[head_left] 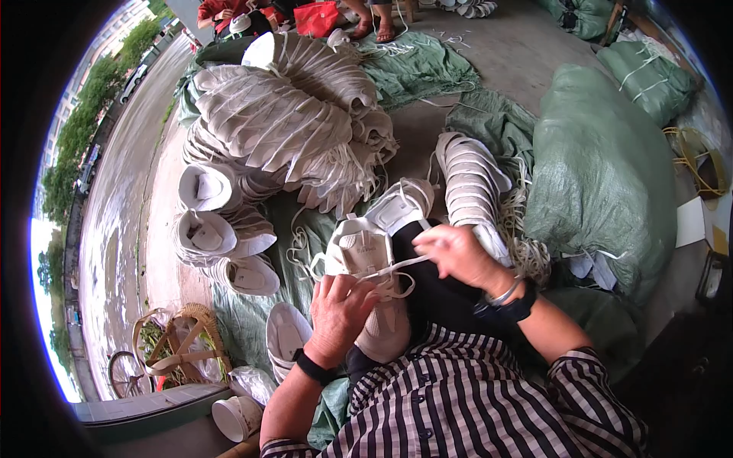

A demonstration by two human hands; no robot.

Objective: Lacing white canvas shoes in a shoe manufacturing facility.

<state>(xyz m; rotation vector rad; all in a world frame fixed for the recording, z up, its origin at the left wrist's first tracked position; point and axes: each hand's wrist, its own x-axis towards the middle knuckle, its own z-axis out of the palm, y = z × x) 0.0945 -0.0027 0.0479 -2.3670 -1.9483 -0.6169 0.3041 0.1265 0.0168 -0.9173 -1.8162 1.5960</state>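
Your left hand [340,309] presses down on a white shoe [374,259] that lies on your lap, fingers curled over its near end, the grip closed on the upper. Your right hand [458,256] sits just to the right of the shoe, thumb and fingers pinched on a white lace [393,267] that runs taut from the shoe's eyelets to that grip. The shoe points away from you, its tongue and open collar toward the far side, between your two hands.

A row of white soles [473,187] stands on edge just beyond your right hand. To the far left, a large heap of white uppers [282,122] is piled on a green tarp [416,69], with nested stacks [210,221] of them nearer the left edge. A full green sack [603,168] lies at right, tied with white cord, its contents hidden; a second tied sack [649,80] lies beyond it. At near left a woven basket [179,343] holds green leaves. Loose white laces [527,244] lie tangled between the soles and the sack.
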